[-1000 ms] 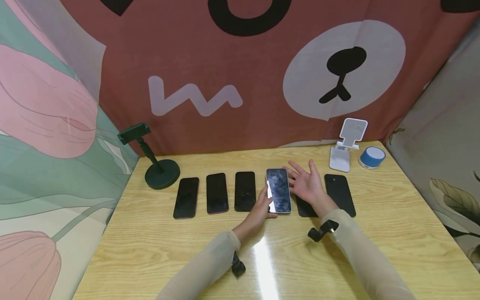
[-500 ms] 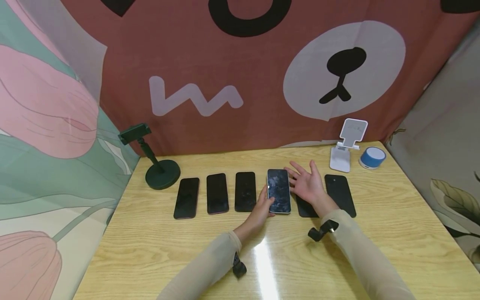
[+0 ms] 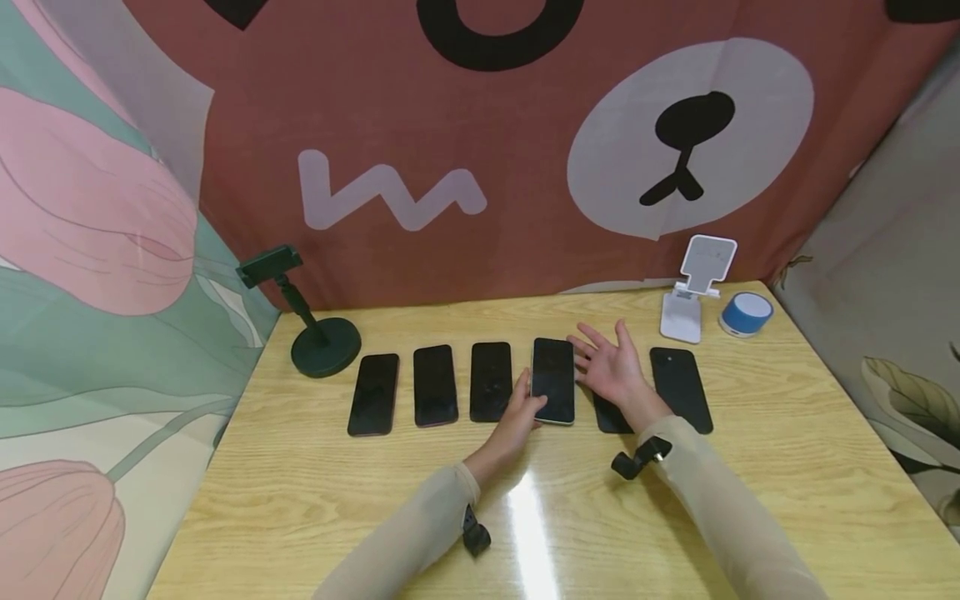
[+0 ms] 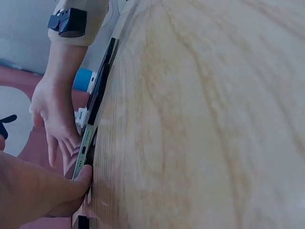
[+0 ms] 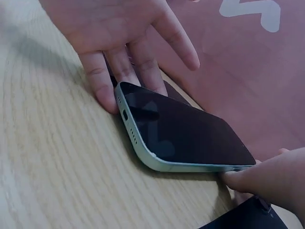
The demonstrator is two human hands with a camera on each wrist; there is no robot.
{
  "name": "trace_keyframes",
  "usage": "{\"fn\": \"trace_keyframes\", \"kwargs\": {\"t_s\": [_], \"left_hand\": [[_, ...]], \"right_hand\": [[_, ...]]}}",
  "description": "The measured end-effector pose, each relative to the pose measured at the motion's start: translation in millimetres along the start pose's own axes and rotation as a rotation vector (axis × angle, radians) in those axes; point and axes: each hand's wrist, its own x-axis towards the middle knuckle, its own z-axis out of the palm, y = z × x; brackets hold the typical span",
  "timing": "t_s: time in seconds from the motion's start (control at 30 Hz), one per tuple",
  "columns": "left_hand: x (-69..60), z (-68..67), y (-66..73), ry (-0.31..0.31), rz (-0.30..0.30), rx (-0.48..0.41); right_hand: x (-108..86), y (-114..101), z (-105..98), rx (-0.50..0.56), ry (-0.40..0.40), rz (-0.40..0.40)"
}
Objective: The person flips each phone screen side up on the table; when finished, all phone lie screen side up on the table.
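My left hand (image 3: 516, 419) supports the left edge of a pale green-edged smartphone (image 3: 553, 377), dark screen up. In the right wrist view its fingers (image 5: 143, 64) run down behind the phone's far edge, and the thumb stands raised above the screen. The tips of those fingers are hidden. Palm up, my right hand (image 3: 611, 372) has its fingers at the phone's right edge, near the far end; the right wrist view shows a fingertip against the edge's underside. The phone looks tilted slightly off the table. Under my right hand lies another black phone (image 3: 611, 417).
Three dark phones, the nearest of them a black phone (image 3: 491, 382), lie in a row at left. Another black phone (image 3: 681, 390) lies at right. Behind are a green phone stand (image 3: 326, 347), a white phone stand (image 3: 681, 317) and a blue round speaker (image 3: 746, 315).
The phone between my hands has shifted slightly left and changed its tilt; the bright reflection on its screen has gone. Both hands have stayed nearly in place.
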Motion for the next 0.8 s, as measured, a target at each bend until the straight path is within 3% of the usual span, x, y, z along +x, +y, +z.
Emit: {"fn": "trace_keyframes", "kwargs": {"t_s": [0.23, 0.4, 0.6, 0.8], "left_hand": [[0.3, 0.2, -4.3, 0.031, 0.020, -0.014], [-1.0, 1.2, -4.0, 0.073, 0.019, 0.023], [0.8, 1.8, -5.5, 0.071, 0.046, 0.023], [0.2, 2.7, -4.1, 0.074, -0.002, 0.074]], "right_hand": [[0.1, 2.6, 0.3, 0.008, 0.008, -0.007], [1.7, 3.6, 1.4, -0.027, 0.027, -0.006], [2.5, 4.7, 5.4, -0.035, 0.039, -0.007], [2.6, 6.0, 5.4, -0.048, 0.040, -0.007]]}}
